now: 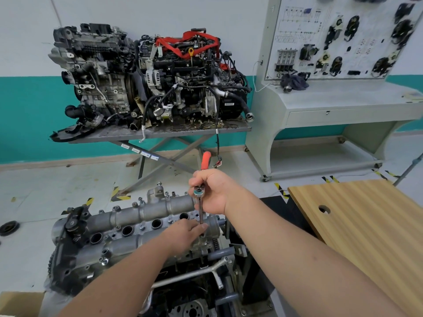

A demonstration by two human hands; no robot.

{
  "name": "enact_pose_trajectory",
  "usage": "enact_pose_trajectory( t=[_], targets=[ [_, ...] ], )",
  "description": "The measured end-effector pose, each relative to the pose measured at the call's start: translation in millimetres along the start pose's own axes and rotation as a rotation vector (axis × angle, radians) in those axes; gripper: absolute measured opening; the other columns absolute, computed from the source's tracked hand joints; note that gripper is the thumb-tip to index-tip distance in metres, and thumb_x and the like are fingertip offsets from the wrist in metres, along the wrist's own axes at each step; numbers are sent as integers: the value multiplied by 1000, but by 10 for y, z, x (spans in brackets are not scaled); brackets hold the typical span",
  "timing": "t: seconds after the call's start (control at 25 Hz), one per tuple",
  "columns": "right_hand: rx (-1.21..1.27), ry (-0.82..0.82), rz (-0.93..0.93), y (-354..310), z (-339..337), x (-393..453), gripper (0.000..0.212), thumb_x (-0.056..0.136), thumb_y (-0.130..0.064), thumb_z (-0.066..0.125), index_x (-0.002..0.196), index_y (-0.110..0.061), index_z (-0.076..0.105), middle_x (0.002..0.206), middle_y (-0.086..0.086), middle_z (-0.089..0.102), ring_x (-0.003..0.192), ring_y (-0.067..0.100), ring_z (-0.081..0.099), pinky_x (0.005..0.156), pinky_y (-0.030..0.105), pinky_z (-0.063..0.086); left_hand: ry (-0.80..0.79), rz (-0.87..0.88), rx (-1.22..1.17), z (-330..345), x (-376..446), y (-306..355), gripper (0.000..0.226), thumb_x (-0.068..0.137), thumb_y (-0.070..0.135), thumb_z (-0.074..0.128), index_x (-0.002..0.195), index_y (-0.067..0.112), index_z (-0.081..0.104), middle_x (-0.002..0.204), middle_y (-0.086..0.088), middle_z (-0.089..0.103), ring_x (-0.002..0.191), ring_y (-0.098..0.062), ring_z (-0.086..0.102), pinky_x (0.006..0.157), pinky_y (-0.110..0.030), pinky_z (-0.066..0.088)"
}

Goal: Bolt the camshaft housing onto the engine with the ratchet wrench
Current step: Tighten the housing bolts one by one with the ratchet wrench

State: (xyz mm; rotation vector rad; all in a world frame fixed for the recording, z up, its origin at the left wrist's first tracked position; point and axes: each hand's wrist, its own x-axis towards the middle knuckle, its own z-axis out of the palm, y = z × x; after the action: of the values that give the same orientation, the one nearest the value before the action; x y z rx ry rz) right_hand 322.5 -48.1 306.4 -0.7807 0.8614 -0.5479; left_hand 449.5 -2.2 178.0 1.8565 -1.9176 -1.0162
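1. Evidently the bolting is well under way: the camshaft housing point(142, 227) already sits on top of the engine point(128, 266), and several bolt heads stand along its far and near edges, seemingly seated, though how tight they are cannot be told from where I stand.

2. Work is now at the right-hand end of the housing. The ratchet wrench point(201, 197) stands nearly upright there, its extension running down from the right hand point(214, 192) to a spot just under the left hand's point(183, 236) fingertips.

3. The right hand's fingers point(194, 181) are curled tight around the ratchet head, with the red handle sticking out above and beyond them, towards the far wall.

4. The left hand lies flat on the housing, its fingers point(199, 227) pressed together and laid against the lower end of the extension, steadying it; the socket and the bolt below are hidden by them.

5. By my reckoning this end bolt is yet to be run down, and any others may need a final tightening.

6. A wooden worktop point(357, 225) lies well off to the right of both hands.
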Motion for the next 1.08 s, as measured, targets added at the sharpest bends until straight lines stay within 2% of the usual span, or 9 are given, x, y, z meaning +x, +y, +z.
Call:
enact_pose_trajectory(
  t=[0.12,0.2,0.28,0.44,0.56,0.76,0.88,0.96,1.08],
  targets=[
    [51,-32,-63,84,-101,37,34,90,1,46,67,-24,44,66,-5,43,61,13,40,60,29,29,3,-17,18,-5,3,7,43,100,55,42,78,20,55,66,7,52,57,-6,49,58,-27,39],
    [140,-88,-110,171,-174,37,22,92,-4,53,78,-21,57,72,-1,57,64,16,56,60,30,37,4,-34,9,0,-9,20,44,99,57,42,77,21,55,65,9,51,54,-4,47,58,-28,39],
    [141,-159,-149,235,-232,16,5,89,-18,58,85,-17,60,78,4,67,64,18,63,66,30,39,2,-52,1,-4,-28,29,45,98,60,43,73,24,52,60,12,50,48,1,45,57,-27,39],
    [147,-273,-171,304,-352,70,40,92,-36,43,85,-12,74,87,16,71,66,20,60,69,31,43,17,-69,7,4,-32,6,53,96,64,42,77,17,57,63,12,56,52,1,50,59,-27,44],
    [145,-317,-185,323,-338,60,41,82,-33,43,85,-9,77,83,16,70,67,19,62,68,30,45,25,-59,-13,17,-20,-7,55,98,60,43,87,9,60,72,3,59,61,-7,54,65,-30,47],
    [1,-229,-168,272,-269,82,34,97,-20,36,86,-10,67,72,9,62,66,19,50,67,32,35,38,-57,-9,31,-19,-11,55,98,60,42,82,11,58,63,9,51,47,3,45,56,-25,41],
    [-12,-142,-138,227,-208,66,34,97,-16,38,78,-10,66,67,9,62,62,18,51,64,31,35,41,-61,-23,33,-4,-21,53,98,60,42,81,13,59,61,11,51,45,3,44,55,-25,38],
    [38,-99,-163,234,-172,48,32,96,-12,41,74,-12,65,71,9,65,64,18,52,63,31,36,38,-61,-25,50,-4,-34,53,98,60,41,87,11,61,61,11,50,45,3,44,56,-26,38],
    [210,-37,-317,322,-137,28,31,97,0,44,77,-14,63,92,5,73,65,12,58,67,32,47,37,-47,-21,55,5,-44,51,100,57,40,89,12,62,62,10,52,51,1,48,57,-27,39]
  ],
)
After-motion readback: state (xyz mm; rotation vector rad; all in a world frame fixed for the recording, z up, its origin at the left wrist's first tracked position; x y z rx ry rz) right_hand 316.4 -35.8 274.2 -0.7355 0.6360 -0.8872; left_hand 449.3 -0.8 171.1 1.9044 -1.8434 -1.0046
